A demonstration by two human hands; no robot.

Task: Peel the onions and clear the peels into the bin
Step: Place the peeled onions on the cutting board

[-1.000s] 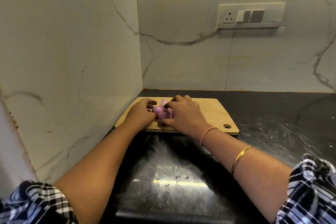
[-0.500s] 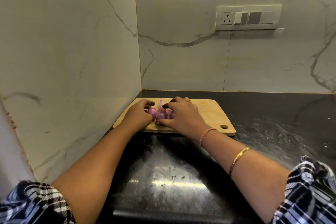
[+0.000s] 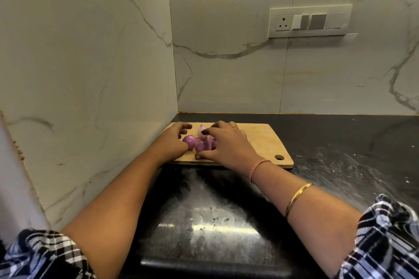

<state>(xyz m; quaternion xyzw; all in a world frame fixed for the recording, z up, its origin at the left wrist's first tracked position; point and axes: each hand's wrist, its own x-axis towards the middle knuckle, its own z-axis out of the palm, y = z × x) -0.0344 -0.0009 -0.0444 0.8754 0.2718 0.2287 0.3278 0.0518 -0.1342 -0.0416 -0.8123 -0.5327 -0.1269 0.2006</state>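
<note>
At centre frame, the right grip [image 3: 229, 145] curls over a cluster of small purple onions [image 3: 202, 145], thumb on the near side and fingertips on the far side. The left grip [image 3: 172, 140], fingers bent, closes against the leftmost onion. All of it sits on a rectangular light wooden chopping board [image 3: 263, 142], which lies on the black speckled stone surface [image 3: 340, 142] in a corner of white veined marble walls [image 3: 90, 63]. Upper right hangs a white switch plate [image 3: 309, 21].

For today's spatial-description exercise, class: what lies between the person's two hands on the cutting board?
A cluster of purple onions lies between the left hand and the right hand, resting on the wooden cutting board. The head view shows this.
</note>
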